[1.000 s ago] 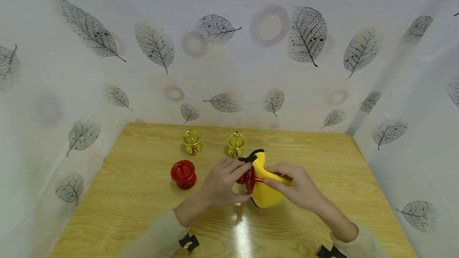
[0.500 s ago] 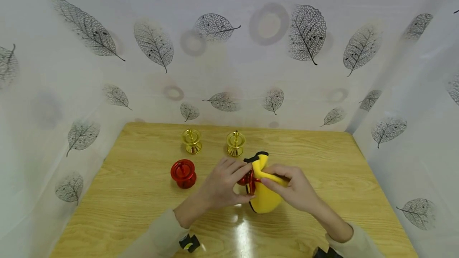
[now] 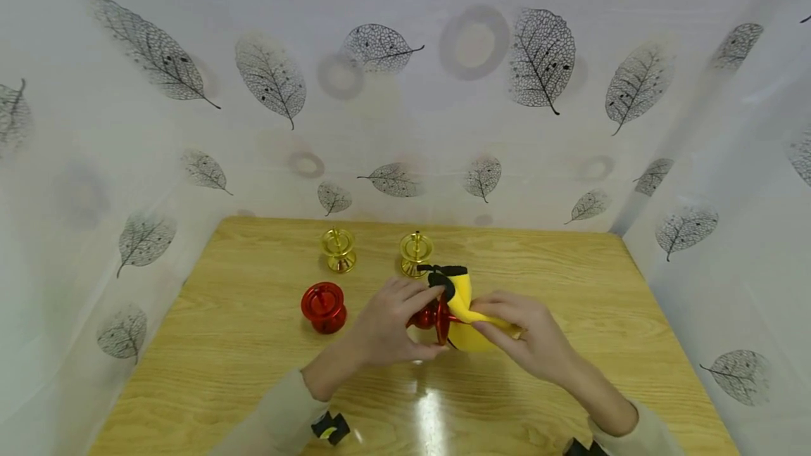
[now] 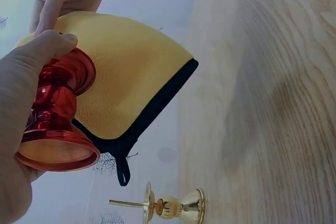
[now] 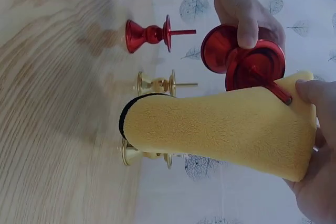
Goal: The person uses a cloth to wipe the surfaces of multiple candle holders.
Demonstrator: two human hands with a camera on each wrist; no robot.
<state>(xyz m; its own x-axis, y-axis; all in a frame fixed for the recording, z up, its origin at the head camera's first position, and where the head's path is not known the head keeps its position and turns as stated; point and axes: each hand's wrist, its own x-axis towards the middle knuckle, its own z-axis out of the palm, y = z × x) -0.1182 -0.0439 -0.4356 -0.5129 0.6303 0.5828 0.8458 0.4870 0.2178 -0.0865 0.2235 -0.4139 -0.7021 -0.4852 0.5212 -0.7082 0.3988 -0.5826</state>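
Above the table, my left hand [image 3: 394, 324] grips a shiny red candle holder [image 4: 55, 98] by its dish rim, tipped on its side with the spike toward my right hand. My right hand [image 3: 529, 329] pinches a yellow cleaning cloth [image 5: 220, 135] with black edging and a small loop. In the right wrist view the holder's thin spike lies against the cloth close to my right fingertips. The cloth hangs down behind the holder in the left wrist view, its black-edged corner free.
A second red candle holder [image 3: 324, 307] stands upright on the wooden table [image 3: 241, 371], left of my left hand. Two gold candle holders [image 3: 338, 250] stand farther back. A pale leaf-printed curtain [image 3: 405, 111] encloses the table's back and sides.
The cloth has shifted and folded: its black-edged top now flops toward the left hand, and less of its lower part shows. Both hands stay nearly in place, still holding the candle holder and cloth.
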